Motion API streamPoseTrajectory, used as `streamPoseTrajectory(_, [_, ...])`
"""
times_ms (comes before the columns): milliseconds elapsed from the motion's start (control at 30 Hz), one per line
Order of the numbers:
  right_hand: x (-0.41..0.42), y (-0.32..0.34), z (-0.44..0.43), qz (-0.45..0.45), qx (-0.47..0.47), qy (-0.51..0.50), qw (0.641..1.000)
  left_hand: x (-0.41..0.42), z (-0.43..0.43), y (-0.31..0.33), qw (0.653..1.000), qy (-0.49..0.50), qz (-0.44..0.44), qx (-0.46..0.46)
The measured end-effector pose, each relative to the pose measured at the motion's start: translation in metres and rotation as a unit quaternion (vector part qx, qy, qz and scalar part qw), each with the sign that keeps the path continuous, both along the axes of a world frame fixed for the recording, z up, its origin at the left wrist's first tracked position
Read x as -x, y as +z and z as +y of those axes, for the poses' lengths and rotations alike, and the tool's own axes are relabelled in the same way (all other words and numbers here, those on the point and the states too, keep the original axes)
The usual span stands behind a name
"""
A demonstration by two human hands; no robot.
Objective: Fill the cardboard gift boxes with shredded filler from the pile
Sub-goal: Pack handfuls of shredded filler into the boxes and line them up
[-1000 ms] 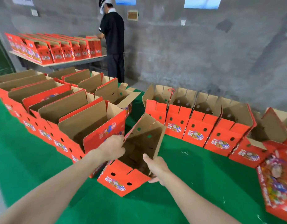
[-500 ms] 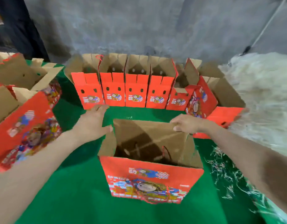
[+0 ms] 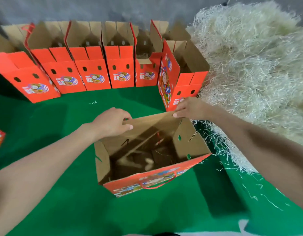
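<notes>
At centre of the green-covered bench [image 3: 70, 201], head view: an open gift box [image 3: 188, 142] stands upright, its far flap gripped at the left corner by the left hand [image 3: 111, 124] and pinched at the right corner by the right hand [image 3: 190, 109]. The shredded filler pile [image 3: 249, 65] lies just beside it on the right; a row of open boxes [image 3: 94, 74] stands behind.

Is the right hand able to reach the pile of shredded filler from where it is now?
Probably yes. The right hand pinches the far flap of the open box, right beside the filler pile, with nothing between; it must only let go.
</notes>
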State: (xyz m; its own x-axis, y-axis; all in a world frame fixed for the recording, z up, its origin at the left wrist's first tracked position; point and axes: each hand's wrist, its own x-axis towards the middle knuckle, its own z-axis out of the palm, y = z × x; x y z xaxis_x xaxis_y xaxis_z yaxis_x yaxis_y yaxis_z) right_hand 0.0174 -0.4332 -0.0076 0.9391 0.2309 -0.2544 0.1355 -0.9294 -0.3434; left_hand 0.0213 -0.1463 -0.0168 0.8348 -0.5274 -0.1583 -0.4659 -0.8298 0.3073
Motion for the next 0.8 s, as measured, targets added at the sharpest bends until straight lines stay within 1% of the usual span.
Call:
streamPoseTrajectory(67, [0.002, -0.002, -0.005, -0.02, 0.0, 0.01, 1.0, 0.0, -0.017, 0.002, 1.0, -0.014, -0.01, 0.01])
streamPoseTrajectory(167, [0.007, -0.003, -0.018, -0.046, -0.009, 0.011, 0.999, -0.004, -0.037, 0.002, 1.0, -0.01, -0.02, 0.0])
streamPoseTrajectory(267, [0.016, -0.006, -0.031, -0.071, 0.004, -0.009, 0.997, -0.007, -0.05, 0.001, 0.999, 0.009, -0.027, 0.03])
streamPoseTrajectory(333, [0.025, -0.009, -0.035, -0.082, -0.014, -0.013, 0.996, -0.007, -0.06, 0.001, 0.999, -0.002, -0.029, 0.032])
streamPoseTrajectory(400, [0.034, -0.009, -0.04, -0.103, -0.052, -0.014, 0.993, -0.006, -0.074, 0.001, 0.999, -0.022, -0.028, 0.033])
streamPoseTrajectory(467, [0.038, -0.006, -0.059, -0.148, -0.105, -0.053, 0.982, -0.007, -0.09, 0.006, 0.997, -0.012, -0.02, 0.069])
streamPoseTrajectory(533, [0.039, 0.0, -0.094, -0.205, -0.14, -0.131, 0.96, -0.013, -0.108, 0.018, 0.989, 0.03, -0.011, 0.147])
streamPoseTrajectory(567, [0.038, 0.001, -0.117, -0.229, -0.13, -0.169, 0.95, -0.018, -0.118, 0.025, 0.982, 0.048, -0.012, 0.182])
streamPoseTrajectory(600, [0.036, 0.001, -0.142, -0.232, -0.09, -0.205, 0.946, -0.023, -0.13, 0.031, 0.976, 0.061, -0.013, 0.209])
streamPoseTrajectory(633, [0.036, 0.0, -0.167, -0.204, -0.026, -0.24, 0.949, -0.028, -0.143, 0.037, 0.971, 0.067, -0.01, 0.228])
streamPoseTrajectory(667, [0.037, -0.001, -0.19, -0.151, 0.04, -0.259, 0.953, -0.033, -0.159, 0.041, 0.968, 0.07, -0.001, 0.243])
streamPoseTrajectory(733, [0.037, -0.01, -0.225, -0.065, 0.124, -0.245, 0.959, -0.039, -0.191, 0.046, 0.963, 0.067, 0.03, 0.259])
streamPoseTrajectory(800, [0.035, -0.028, -0.245, -0.037, 0.162, -0.2, 0.966, -0.046, -0.225, 0.048, 0.961, 0.067, 0.06, 0.262])
